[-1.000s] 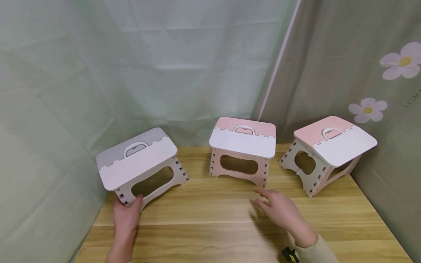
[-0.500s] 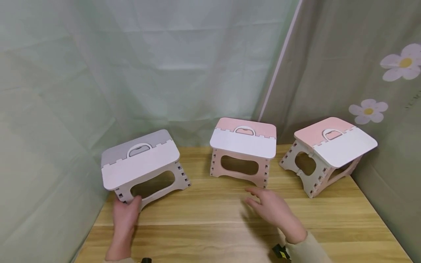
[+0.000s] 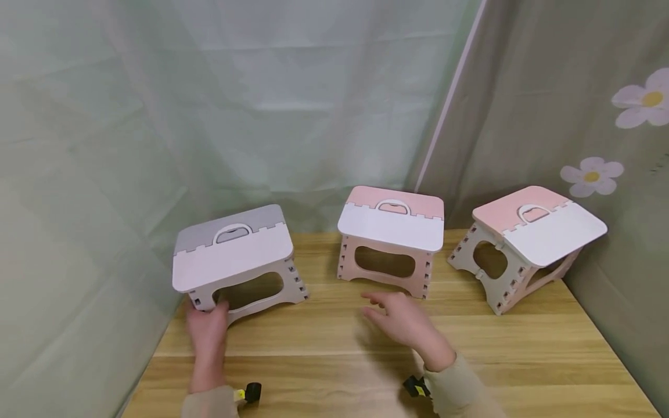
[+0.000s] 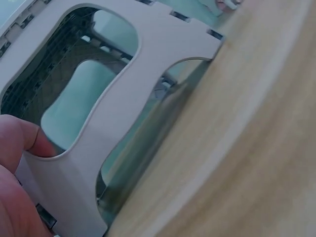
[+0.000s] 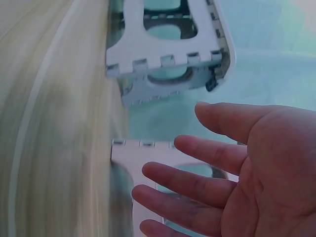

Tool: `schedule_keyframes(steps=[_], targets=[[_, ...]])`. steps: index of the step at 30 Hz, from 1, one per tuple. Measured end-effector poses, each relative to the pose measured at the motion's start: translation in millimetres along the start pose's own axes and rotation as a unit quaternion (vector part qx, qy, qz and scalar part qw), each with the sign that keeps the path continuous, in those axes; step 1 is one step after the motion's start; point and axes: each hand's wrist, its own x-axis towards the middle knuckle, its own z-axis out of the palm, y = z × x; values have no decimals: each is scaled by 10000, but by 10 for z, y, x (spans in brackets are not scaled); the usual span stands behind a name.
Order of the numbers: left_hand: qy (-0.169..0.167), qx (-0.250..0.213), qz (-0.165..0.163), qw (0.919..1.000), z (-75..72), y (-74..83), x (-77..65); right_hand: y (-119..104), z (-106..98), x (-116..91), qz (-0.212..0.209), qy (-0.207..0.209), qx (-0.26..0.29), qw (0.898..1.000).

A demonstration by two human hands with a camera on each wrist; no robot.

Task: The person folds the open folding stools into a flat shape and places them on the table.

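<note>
STOOL CLEARANCE

Grey-and-white stool [image 3: 230, 259]: near the counter's [image 3: 324, 371] far left corner; long axis angled, right end toward the far edge. Bare counter separates it from the middle pink-and-white stool [image 3: 392, 227]. Left hand [image 3: 208, 326]: clamped on its near-left leg [image 4: 71, 185]. Right hand [image 3: 401, 320]: raised, fingers apart.

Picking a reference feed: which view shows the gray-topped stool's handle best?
Head: the handle shows whole atop the stool, with nothing in front. Left wrist catches the leg panel up close, no handle; right wrist, none discernible.
</note>
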Motion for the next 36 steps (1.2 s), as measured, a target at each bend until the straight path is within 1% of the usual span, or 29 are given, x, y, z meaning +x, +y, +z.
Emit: schedule_keyframes(steps=[2, 4, 7, 11, 15, 19, 21, 24, 26, 28, 30, 33, 36], targets=[[-44, -45, 13, 10000, 21, 3, 29, -55, 28, 54, -26, -82, 51, 10000], [-116, -68, -41, 9999, 23, 11, 55, -114, 51, 111, -64, -160, 154, 9997], [-257, -112, -230, 9993, 0, 32, 91, -195, 86, 205, -167, -217, 392, 9989], [-522, -189, -472, 9973, -41, 63, 143, -274, 132, 310, -342, -188, 703, 9968], [-741, -12, -629, 9953, -107, 70, 175, -333, 166, 380, -434, -235, 938, 9944], [-1034, 187, -720, 9919, -181, 78, 173, -382, 173, 428, -462, -310, 1073, 9927], [-1216, 144, -726, 9898, -204, 66, 186, -392, 189, 457, -454, -333, 1133, 9920], [-1462, 156, -726, 9865, -230, 43, 199, -403, 232, 500, -400, -415, 1224, 9908], [-1619, 252, -713, 9839, -246, 24, 207, -415, 259, 521, -387, -480, 1288, 9898], [-1780, 464, -697, 9805, -265, 26, 196, -431, 273, 529, -377, -529, 1303, 9893], [-1968, 710, -675, 9755, -289, 34, 189, -443, 278, 530, -385, -521, 1304, 9893], [-2306, 858, -612, 9673, -321, 50, 199, -457, 298, 533, -339, -424, 1331, 9896], [-2640, 755, -477, 9604, -350, 53, 234, -466, 357, 558, -342, -346, 1362, 9895]])
